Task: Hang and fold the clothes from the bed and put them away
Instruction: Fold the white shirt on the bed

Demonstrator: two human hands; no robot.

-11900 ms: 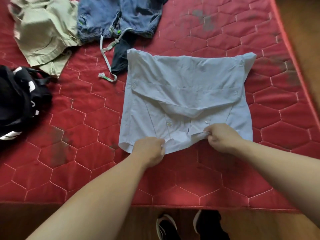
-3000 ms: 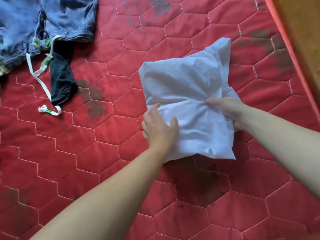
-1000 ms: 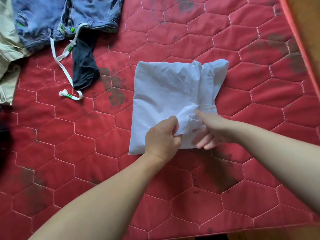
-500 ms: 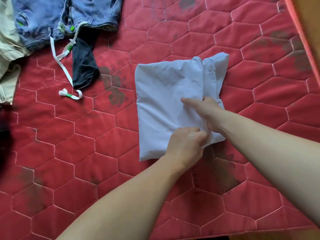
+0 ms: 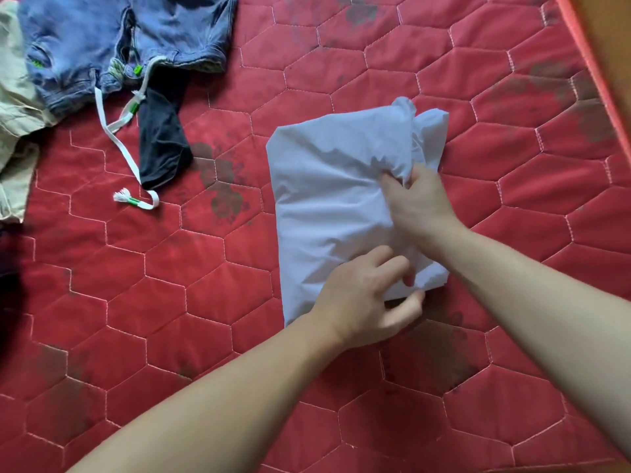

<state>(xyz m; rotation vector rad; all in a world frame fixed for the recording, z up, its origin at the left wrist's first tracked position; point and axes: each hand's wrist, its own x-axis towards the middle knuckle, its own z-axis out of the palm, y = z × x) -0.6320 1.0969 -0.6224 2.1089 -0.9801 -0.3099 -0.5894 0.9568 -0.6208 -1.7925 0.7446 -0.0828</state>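
A pale blue shirt, folded into a thick rectangle, lies on the red quilted bed right of centre. My left hand pinches its near right corner, thumb under the edge and fingers curled on top. My right hand grips a bunched fold at the shirt's right side. Blue denim shorts with a white drawstring lie at the top left, and a dark garment pokes out below them.
A beige garment lies at the left edge, with a dark blurred shape below it. The bed's right edge runs diagonally at the upper right, wooden floor beyond. Dark stains mark the quilt.
My right hand has slid up along the shirt's right side and now bunches the cloth there. My left hand has shifted to the near right corner. The shirt is folded more tightly.
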